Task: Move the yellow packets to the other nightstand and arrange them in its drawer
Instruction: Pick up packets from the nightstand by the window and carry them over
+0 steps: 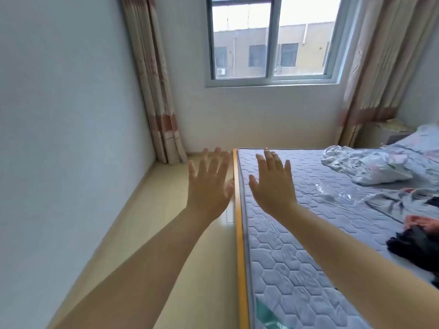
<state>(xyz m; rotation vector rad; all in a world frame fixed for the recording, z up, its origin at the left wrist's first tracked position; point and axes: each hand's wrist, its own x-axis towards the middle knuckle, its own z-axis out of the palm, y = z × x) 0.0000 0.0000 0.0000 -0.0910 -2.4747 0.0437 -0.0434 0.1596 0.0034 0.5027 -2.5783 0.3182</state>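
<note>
Both my arms are stretched out in front of me. My left hand is open with fingers spread, held above the floor strip beside the bed. My right hand is open too, fingers apart, above the near corner of the mattress. Neither hand holds anything. At the far right, beside the bed's head and under the curtain, stands a pale nightstand with yellowish things lying on its top; they are too small to tell what they are. No drawer shows.
A bed with a grey quilted mattress and an orange wooden edge fills the right. Crumpled bedding and dark clothes lie on it. Another person's hand shows at the right edge. A beige floor strip runs along the left wall.
</note>
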